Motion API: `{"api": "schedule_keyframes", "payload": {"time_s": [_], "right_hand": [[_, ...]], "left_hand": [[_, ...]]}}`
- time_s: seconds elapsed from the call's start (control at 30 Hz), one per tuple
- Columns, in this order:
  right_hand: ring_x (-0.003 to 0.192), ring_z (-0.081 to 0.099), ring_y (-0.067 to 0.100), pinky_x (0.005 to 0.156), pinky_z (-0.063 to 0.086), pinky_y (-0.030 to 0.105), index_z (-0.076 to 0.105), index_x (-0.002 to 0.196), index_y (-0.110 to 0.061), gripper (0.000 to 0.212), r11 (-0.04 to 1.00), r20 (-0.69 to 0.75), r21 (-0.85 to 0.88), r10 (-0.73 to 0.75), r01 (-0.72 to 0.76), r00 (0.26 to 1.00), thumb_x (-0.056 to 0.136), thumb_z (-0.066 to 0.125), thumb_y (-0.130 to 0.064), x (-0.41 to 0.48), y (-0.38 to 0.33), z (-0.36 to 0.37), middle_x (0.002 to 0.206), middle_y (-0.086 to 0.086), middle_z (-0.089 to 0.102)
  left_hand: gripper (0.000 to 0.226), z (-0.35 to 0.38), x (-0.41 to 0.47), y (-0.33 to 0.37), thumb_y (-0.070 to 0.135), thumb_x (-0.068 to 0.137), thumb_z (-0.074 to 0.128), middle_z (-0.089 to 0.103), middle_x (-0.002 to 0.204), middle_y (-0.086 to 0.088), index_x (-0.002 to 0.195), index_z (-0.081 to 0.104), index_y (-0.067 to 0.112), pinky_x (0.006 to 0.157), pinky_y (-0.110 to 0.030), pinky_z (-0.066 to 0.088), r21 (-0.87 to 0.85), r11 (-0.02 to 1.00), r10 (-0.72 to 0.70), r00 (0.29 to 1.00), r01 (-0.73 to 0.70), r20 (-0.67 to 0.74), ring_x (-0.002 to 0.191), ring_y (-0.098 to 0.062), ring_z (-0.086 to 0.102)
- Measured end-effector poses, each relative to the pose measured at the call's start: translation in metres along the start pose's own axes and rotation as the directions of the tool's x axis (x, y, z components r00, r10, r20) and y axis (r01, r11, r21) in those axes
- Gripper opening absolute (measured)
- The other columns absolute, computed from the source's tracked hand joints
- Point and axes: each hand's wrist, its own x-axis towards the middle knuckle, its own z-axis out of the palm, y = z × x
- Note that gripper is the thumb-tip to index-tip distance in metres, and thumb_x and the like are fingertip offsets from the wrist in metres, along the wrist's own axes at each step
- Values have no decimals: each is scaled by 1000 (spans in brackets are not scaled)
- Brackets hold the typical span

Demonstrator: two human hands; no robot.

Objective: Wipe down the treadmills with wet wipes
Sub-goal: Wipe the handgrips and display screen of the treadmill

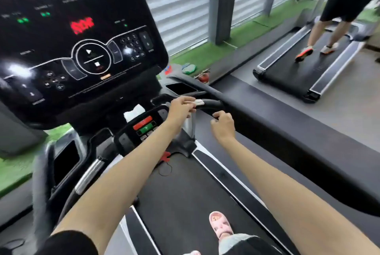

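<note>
At the far left, the treadmill [185,203] is carrying its big black console [78,35], which is glowing with red digits and small green lights. Below it the left handlebar [90,174], banded in silver, is slanting down toward the person.

Under the console's lower edge a white wet wipe [133,112] is lying crumpled on the ledge, just behind the control pad [144,125] with its red and green buttons. Neither hand is touching it.

Right of the pad, the left hand [181,109] is reaching forward and grasping the right handlebar [211,103], its fingers curling over the bar next to the silver band. The right hand [223,124] is hanging just beneath the bar's black end with its fingers half curled and nothing showing in them. Whether it is touching the bar, I cannot tell.

Below the hands, a red safety clip [166,156] is dangling on its cord at the head of the belt, and a pink slipper [221,226] is standing on the belt near the bottom edge.

Farther right, a strip of green turf [246,28] is running along the shuttered wall, with a red fire extinguisher [203,77] lying on it. At the far right another person [329,28] is walking on a second treadmill [298,70].
</note>
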Motion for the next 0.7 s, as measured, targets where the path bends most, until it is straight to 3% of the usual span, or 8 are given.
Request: {"api": "schedule_keyframes", "payload": {"time_s": [0.13, 0.3, 0.4, 0.5, 0.57, 0.63, 0.7], "right_hand": [[107, 54, 29, 85, 42, 30, 61, 117, -8, 29, 983, -130, -7, 180, -183, 975, 92, 48, -10, -28, 81, -76, 125, 13, 50], [106, 56, 27, 80, 42, 29, 63, 112, -7, 26, 915, -261, 80, 403, -396, 877, 92, 47, -10, -71, 183, -158, 123, 11, 55], [104, 56, 27, 89, 48, 36, 64, 107, -7, 24, 873, -278, 152, 488, -463, 828, 90, 47, -9, -104, 248, -207, 122, 11, 57], [106, 57, 29, 91, 47, 36, 65, 105, -9, 23, 822, -300, 166, 568, -545, 766, 90, 48, -9, -139, 323, -274, 119, 8, 61], [95, 56, 33, 80, 45, 34, 65, 89, -9, 19, 760, -289, 201, 649, -618, 704, 91, 46, -8, -158, 375, -321, 102, 11, 63], [78, 47, 29, 65, 40, 34, 50, 71, -10, 20, 667, -274, 270, 744, -694, 609, 89, 43, -6, -177, 424, -363, 87, 13, 52], [80, 44, 26, 64, 43, 34, 43, 72, -11, 19, 595, -238, 332, 803, -731, 546, 90, 44, -6, -193, 461, -395, 90, 13, 49]], "left_hand": [[23, 92, -36, -14, -4, 90, 49, 62, 79, 1, 102, 60, 12, 54, -21, 38, 91, 994, -81, 972, 62, 219, 61, -7, 56], [23, 201, -82, -24, -3, 89, 49, 63, 78, -1, 100, 63, 11, 59, -23, 41, 167, 985, -110, 916, 48, 386, 64, -10, 58], [23, 283, -113, -31, -4, 88, 48, 64, 80, -4, 98, 63, 11, 61, -24, 43, 219, 975, -141, 863, 35, 486, 66, -12, 59], [22, 383, -159, -38, -4, 89, 50, 64, 79, -5, 100, 62, 10, 61, -24, 43, 294, 956, -196, 775, 13, 601, 66, -12, 59], [20, 452, -198, -39, -2, 91, 50, 62, 78, -3, 101, 61, 11, 60, -22, 42, 349, 937, -243, 684, -18, 688, 67, -12, 59], [17, 512, -238, -40, 1, 93, 50, 62, 81, -3, 101, 61, 12, 61, -23, 43, 378, 924, -269, 590, -67, 761, 70, -13, 60], [16, 558, -271, -37, 3, 93, 51, 63, 83, -2, 102, 61, 12, 64, -23, 44, 380, 918, -270, 516, -117, 813, 71, -12, 61]]}}
